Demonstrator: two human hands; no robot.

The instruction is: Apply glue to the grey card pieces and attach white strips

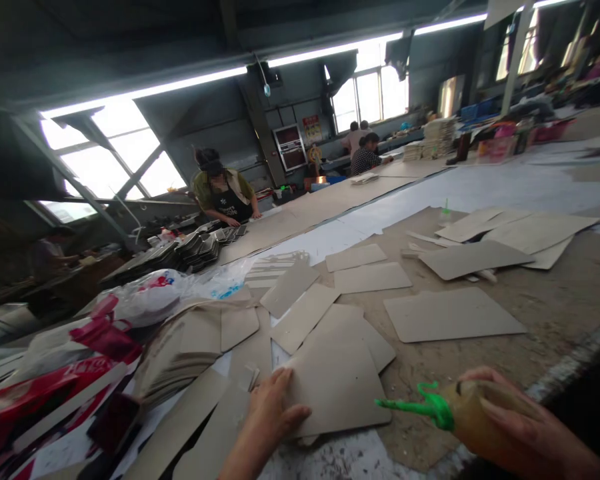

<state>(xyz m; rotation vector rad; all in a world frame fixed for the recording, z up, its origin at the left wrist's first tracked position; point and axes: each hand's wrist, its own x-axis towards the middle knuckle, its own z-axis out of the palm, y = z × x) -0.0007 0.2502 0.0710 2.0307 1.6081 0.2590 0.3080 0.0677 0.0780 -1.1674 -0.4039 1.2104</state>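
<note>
My left hand (273, 410) rests on the left edge of a grey cardboard sheet (337, 383), its thumb spread from the fingers. The sheet has rounded corners and overlaps other cardboard pieces. My right hand (523, 420) is wrapped round a squeeze bottle (480, 420) with yellowish-brown contents. Its green nozzle (415, 407) points left, close to the sheet's right edge; whether it touches cannot be made out. Beyond the sheet, more cut cardboard pieces (305, 317) lie overlapping, and a single panel (453, 317) lies apart to the right.
A fanned stack of cardboard (190, 343) stands at left, beside a pink strapped item (105, 330) and plastic bags (153, 297). Loose sheets (530, 230) lie at the right rear. Across the long table, a person (223, 190) in an apron works near dark stacked pieces (197, 247); other people sit farther back.
</note>
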